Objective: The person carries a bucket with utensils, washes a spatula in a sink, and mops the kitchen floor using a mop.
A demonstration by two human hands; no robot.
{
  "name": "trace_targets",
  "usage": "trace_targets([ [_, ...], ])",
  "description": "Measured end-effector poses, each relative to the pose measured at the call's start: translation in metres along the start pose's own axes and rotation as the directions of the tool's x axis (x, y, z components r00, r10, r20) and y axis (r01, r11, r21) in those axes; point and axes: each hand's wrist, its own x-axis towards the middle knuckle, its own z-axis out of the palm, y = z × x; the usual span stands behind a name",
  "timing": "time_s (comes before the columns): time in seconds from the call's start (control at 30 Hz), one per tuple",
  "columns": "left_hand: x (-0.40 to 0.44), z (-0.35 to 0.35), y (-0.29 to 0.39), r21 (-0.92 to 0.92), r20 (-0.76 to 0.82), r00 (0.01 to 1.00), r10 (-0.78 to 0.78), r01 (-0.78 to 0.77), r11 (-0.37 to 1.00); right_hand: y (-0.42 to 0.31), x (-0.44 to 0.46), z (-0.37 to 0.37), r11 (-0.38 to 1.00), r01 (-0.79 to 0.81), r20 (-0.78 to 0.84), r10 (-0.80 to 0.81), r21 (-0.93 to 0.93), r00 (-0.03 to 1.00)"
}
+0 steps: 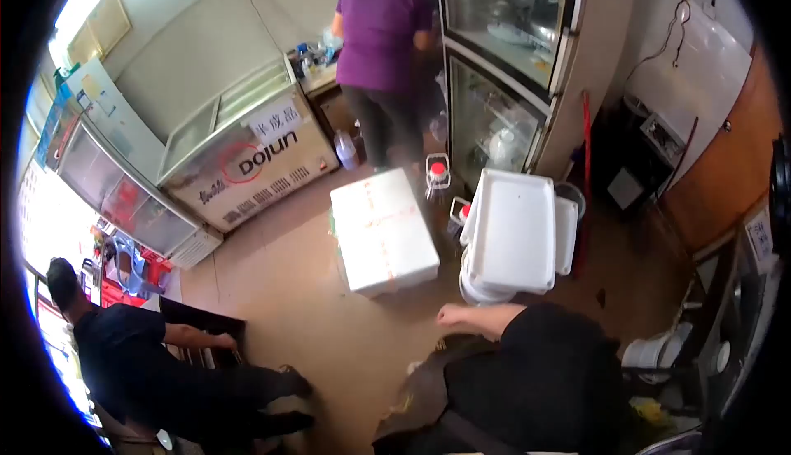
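My right hand (pixel 451 315) reaches out from a black sleeve, its fingers curled closed with nothing visible in them. Just beyond it stands a stack of white plastic trays (pixel 515 228), resting on a round white tub (pixel 486 292). A white foam box (pixel 383 228) with strips of tape across its lid is on the floor, ahead and to the left of the hand. Below my arm, part of a greyish apron (pixel 424 393) shows. My left hand is out of the picture.
A glass-door fridge (pixel 503 68) stands behind the trays, near a red-capped bottle (pixel 437 173). A chest freezer (pixel 247 158) lines the back wall. One person in purple (pixel 383 31) stands at the back; another in dark clothes (pixel 165 373) is at left. Shelving (pixel 700 356) borders the right.
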Motion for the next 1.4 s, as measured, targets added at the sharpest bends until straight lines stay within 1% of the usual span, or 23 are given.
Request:
trace_targets([
  [0.03, 0.009, -0.016, 0.012, -0.003, -0.003, 1.000, -0.004, 0.004, 1.000, -0.004, -0.002, -0.006, 0.990, -0.133, 0.011, 0.133, 0.052, 0.991],
  [0.17, 0.060, -0.046, 0.089, -0.111, 0.043, 0.999, -0.011, 0.016, 0.994, 0.008, 0.010, 0.007, 0.943, -0.057, -0.246, 0.143, 0.328, 0.959],
  [0.2, 0.074, -0.040, 0.115, -0.167, 0.067, 0.998, -0.012, 0.023, 0.986, -0.005, 0.002, 0.004, 0.884, -0.117, -0.217, 0.236, 0.453, 0.947],
  [0.27, 0.180, -0.045, 0.164, 0.063, 0.217, 0.963, 0.161, -0.178, 0.982, -0.011, 0.018, 0.014, 0.874, -0.186, -0.169, 0.288, 0.449, 0.943],
  [0.33, 0.213, 0.000, 0.201, 0.166, 0.091, 0.979, 0.183, -0.196, 0.966, -0.010, 0.033, 0.015, 0.877, -0.256, -0.134, 0.334, 0.407, 0.933],
  [0.37, 0.225, 0.013, 0.217, 0.186, 0.249, 0.956, 0.154, -0.204, 0.961, -0.017, 0.041, 0.010, 0.900, -0.257, -0.147, 0.324, 0.353, 0.934],
  [0.5, 0.239, 0.087, 0.265, 0.318, 0.314, 0.939, 0.143, -0.245, 0.916, -0.058, 0.089, -0.051, 0.942, -0.157, -0.209, 0.225, 0.298, 0.952],
  [0.53, 0.215, 0.106, 0.286, 0.416, 0.387, 0.916, 0.110, -0.280, 0.865, -0.067, 0.101, -0.063, 0.945, -0.144, -0.254, 0.222, 0.293, 0.941],
  [0.57, 0.219, 0.112, 0.293, 0.380, 0.435, 0.893, 0.116, -0.298, 0.875, -0.075, 0.117, -0.076, 0.942, -0.133, -0.264, 0.218, 0.307, 0.939],
  [0.6, 0.223, 0.118, 0.301, 0.448, 0.416, 0.900, 0.128, -0.326, 0.833, -0.082, 0.133, -0.092, 0.917, -0.157, -0.251, 0.260, 0.367, 0.932],
  [0.63, 0.215, 0.122, 0.326, 0.402, 0.402, 0.911, -0.094, -0.084, 0.912, -0.084, 0.152, -0.106, 0.888, -0.178, -0.239, 0.299, 0.424, 0.924],
  [0.67, 0.224, 0.122, 0.324, 0.491, 0.369, 0.924, 0.097, -0.283, 0.824, -0.082, 0.176, -0.116, 0.919, -0.146, -0.281, 0.259, 0.365, 0.924],
  [0.7, 0.234, 0.117, 0.325, 0.526, 0.327, 0.937, 0.123, -0.288, 0.800, -0.094, 0.187, -0.136, 0.949, -0.175, -0.271, 0.246, 0.262, 0.931],
  [0.87, 0.282, 0.090, 0.341, 0.646, 0.166, 0.986, 0.018, -0.123, 0.754, -0.120, 0.229, -0.178, 0.950, 0.005, -0.432, 0.138, 0.313, 0.891],
  [1.0, 0.322, 0.070, 0.353, 0.818, 0.124, 0.992, -0.010, -0.096, 0.567, -0.119, 0.223, -0.168, 0.879, -0.013, -0.443, 0.253, 0.477, 0.860],
  [1.03, 0.335, 0.069, 0.360, 0.854, 0.173, 0.985, 0.014, -0.157, 0.496, -0.112, 0.218, -0.164, 0.859, -0.015, -0.465, 0.292, 0.512, 0.835],
  [1.07, 0.355, 0.064, 0.362, 0.748, 0.560, 0.789, 0.251, -0.613, 0.255, -0.113, 0.204, -0.166, 0.956, -0.141, -0.421, 0.242, 0.257, 0.874],
  [1.1, 0.359, 0.079, 0.380, 0.734, 0.580, 0.774, 0.255, -0.632, 0.249, -0.098, 0.205, -0.147, 0.921, -0.171, -0.450, 0.326, 0.351, 0.832],
  [1.13, 0.358, 0.091, 0.399, 0.720, 0.468, 0.854, 0.227, -0.517, 0.463, -0.089, 0.197, -0.134, 0.887, -0.185, -0.384, 0.361, 0.424, 0.850],
  [1.17, 0.354, 0.104, 0.416, 0.660, 0.356, 0.921, 0.161, -0.369, 0.655, -0.097, 0.176, -0.123, 0.771, -0.084, -0.401, 0.418, 0.631, 0.815],
  [1.2, 0.343, 0.123, 0.431, 0.559, 0.249, 0.966, 0.061, -0.195, 0.806, -0.091, 0.164, -0.114, 0.798, -0.153, -0.351, 0.417, 0.583, 0.838],
  [1.3, 0.358, 0.155, 0.470, 0.593, 0.383, 0.923, 0.044, -0.282, 0.754, -0.071, 0.153, -0.083, 0.823, -0.308, -0.300, 0.483, 0.478, 0.823],
  [1.4, 0.333, 0.197, 0.489, 0.619, 0.386, 0.916, 0.110, -0.345, 0.705, -0.071, 0.148, -0.069, 0.701, -0.334, -0.232, 0.580, 0.630, 0.781],
])
